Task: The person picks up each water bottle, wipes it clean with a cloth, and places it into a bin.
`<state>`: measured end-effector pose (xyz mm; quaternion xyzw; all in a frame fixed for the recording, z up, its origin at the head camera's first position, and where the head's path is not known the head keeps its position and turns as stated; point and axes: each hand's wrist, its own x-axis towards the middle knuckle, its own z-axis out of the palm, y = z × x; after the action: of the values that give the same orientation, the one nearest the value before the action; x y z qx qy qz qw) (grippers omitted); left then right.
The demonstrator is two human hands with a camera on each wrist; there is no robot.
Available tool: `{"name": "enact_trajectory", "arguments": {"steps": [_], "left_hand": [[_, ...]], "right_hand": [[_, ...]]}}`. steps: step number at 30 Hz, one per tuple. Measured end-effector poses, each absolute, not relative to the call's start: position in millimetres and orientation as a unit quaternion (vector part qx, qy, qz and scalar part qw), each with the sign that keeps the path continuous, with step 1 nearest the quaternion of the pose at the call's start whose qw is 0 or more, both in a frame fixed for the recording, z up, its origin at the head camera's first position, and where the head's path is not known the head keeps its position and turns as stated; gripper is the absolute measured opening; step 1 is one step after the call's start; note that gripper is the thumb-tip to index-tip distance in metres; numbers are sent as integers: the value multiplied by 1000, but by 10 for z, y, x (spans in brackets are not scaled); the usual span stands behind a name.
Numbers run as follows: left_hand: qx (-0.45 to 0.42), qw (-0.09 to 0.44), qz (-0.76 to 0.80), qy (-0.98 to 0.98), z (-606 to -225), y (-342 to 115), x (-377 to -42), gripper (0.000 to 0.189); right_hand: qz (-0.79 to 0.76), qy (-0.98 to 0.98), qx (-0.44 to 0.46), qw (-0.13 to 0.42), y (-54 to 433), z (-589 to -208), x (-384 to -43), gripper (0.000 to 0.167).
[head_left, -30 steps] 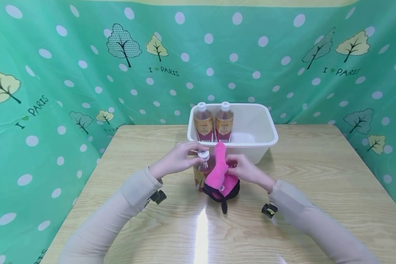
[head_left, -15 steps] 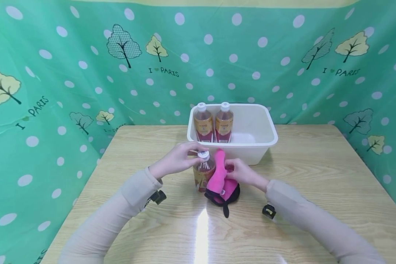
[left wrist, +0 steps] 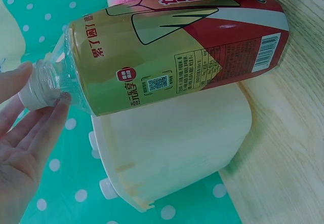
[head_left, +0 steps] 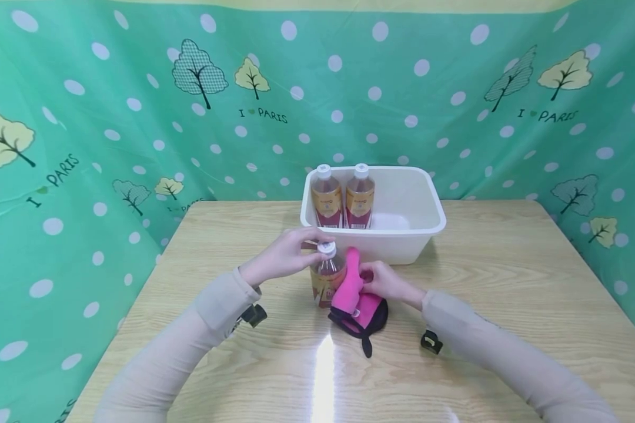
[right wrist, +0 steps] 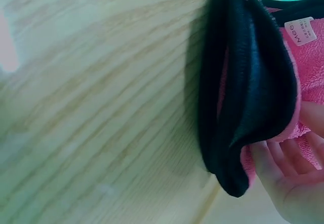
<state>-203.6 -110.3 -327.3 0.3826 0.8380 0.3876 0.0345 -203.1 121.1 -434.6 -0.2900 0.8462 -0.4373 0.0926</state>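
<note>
My left hand (head_left: 291, 255) pinches the white cap and neck of a drink bottle (head_left: 325, 288) that stands upright on the table. In the left wrist view the bottle (left wrist: 172, 46) shows a gold and red label. My right hand (head_left: 388, 280) pinches a pink cloth (head_left: 349, 288) with black edging, perhaps a towel, bunched against the bottle's right side. The lower part of the cloth spreads on the table, its black loop pointing towards me. Up close in the right wrist view, a white tag (right wrist: 300, 31) shows on the pink fabric, with fingers (right wrist: 268, 165) gripping its folds.
Right behind the bottle and cloth stands a white plastic tub (head_left: 391, 247). Two similar bottles, a left one (head_left: 328, 202) and a right one (head_left: 360, 202), stand in its left part. A green dotted curtain (head_left: 275, 141) hangs behind the wooden table (head_left: 497, 264).
My right hand has moved down and slightly towards me with the pink cloth, whose top now sits below the tub's rim. My left hand has kept its hold on the bottle cap.
</note>
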Motion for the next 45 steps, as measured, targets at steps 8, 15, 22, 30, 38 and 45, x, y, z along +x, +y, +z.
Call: {"name": "enact_trajectory", "arguments": {"steps": [8, 15, 22, 30, 38, 45], "left_hand": [[379, 44, 396, 835, -3289, -1113, -2051, 29], [382, 45, 396, 834, -3305, -1113, -2066, 32], [386, 43, 399, 830, -3305, -1109, -2080, 31], [387, 43, 399, 830, -3293, -1117, -2075, 30], [391, 42, 395, 830, -3287, -1115, -2073, 30], [389, 44, 396, 830, -3286, -1110, -2058, 30]], "right_hand": [[-455, 842, -277, 84, 1217, -4138, -1947, 14], [-469, 837, -267, 87, 1216, -3856, -1890, 13], [-476, 836, -256, 94, 1215, -3811, -1901, 14], [-475, 833, -267, 96, 1215, -3894, -1950, 17], [-456, 840, -277, 102, 1208, -4076, -1996, 16], [-439, 848, -278, 103, 1193, -4258, -2023, 17]]}}
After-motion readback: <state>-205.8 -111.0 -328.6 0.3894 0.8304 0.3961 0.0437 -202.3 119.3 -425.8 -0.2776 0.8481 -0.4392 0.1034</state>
